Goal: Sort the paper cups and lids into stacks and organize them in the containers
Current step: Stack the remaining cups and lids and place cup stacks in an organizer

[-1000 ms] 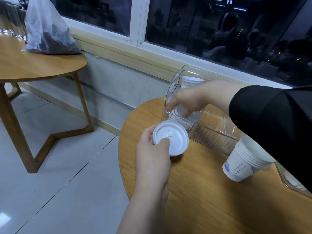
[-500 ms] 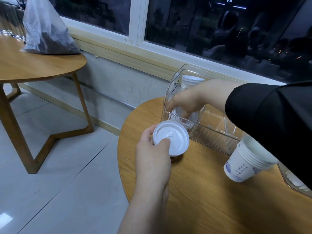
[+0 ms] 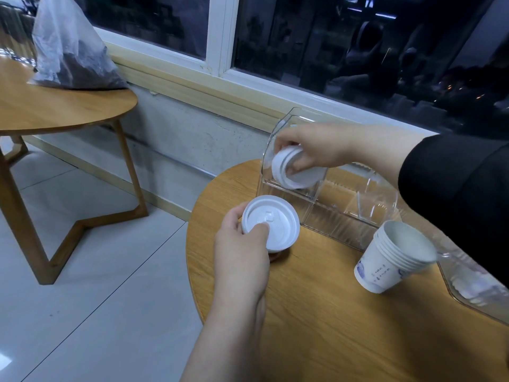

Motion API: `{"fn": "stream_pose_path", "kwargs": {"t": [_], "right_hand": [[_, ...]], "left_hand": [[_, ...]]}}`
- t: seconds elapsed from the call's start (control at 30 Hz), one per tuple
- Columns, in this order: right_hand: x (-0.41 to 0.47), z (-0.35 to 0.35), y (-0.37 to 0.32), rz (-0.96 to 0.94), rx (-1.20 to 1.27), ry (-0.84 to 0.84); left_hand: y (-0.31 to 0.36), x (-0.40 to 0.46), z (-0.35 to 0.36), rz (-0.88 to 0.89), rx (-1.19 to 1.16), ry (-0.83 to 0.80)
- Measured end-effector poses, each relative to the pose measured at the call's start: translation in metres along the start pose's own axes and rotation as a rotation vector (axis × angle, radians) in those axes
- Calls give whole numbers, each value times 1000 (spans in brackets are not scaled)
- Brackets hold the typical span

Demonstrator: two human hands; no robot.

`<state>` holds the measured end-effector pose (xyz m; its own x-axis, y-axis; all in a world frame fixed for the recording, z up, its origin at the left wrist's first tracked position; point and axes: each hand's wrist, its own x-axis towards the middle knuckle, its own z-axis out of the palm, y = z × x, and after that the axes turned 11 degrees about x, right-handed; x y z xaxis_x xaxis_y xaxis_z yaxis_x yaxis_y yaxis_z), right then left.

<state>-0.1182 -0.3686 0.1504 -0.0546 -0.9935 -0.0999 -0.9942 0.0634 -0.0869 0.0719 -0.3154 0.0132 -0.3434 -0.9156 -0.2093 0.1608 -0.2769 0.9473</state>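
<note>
My left hand (image 3: 242, 257) grips a stack of white lids (image 3: 271, 223) just above the round wooden table (image 3: 316, 326), thumb on top. Inside the left end of a clear plastic container (image 3: 344, 213), my right hand (image 3: 311, 150) holds another stack of white lids (image 3: 292, 172), tilted so its underside faces me. A stack of paper cups (image 3: 391, 257) with blue print leans at an angle on the table to the right, below my black sleeve.
A second clear container (image 3: 468, 285) with white items lies at the right edge. A window sill and wall run behind the table. To the left, across grey floor tiles, another wooden table (image 3: 55, 106) carries a plastic bag (image 3: 68, 51).
My right hand has lifted and tilted its lid stack inside the clear container, where before it was lower in the compartment. My left hand with its lids has barely moved.
</note>
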Motion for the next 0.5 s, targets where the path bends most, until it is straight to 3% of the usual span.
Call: {"fn": "stream_pose_path", "kwargs": {"t": [0.3,0.4,0.5], "right_hand": [[-56,-35,-16,140,346,362],[-80,-33,-31,176,618,403],[-105,-16,-55,211,1035,319]], "left_hand": [[7,-11,-4,25,-16,51],[9,-18,-5,26,-41,54],[11,-27,-4,-2,-69,30]]}}
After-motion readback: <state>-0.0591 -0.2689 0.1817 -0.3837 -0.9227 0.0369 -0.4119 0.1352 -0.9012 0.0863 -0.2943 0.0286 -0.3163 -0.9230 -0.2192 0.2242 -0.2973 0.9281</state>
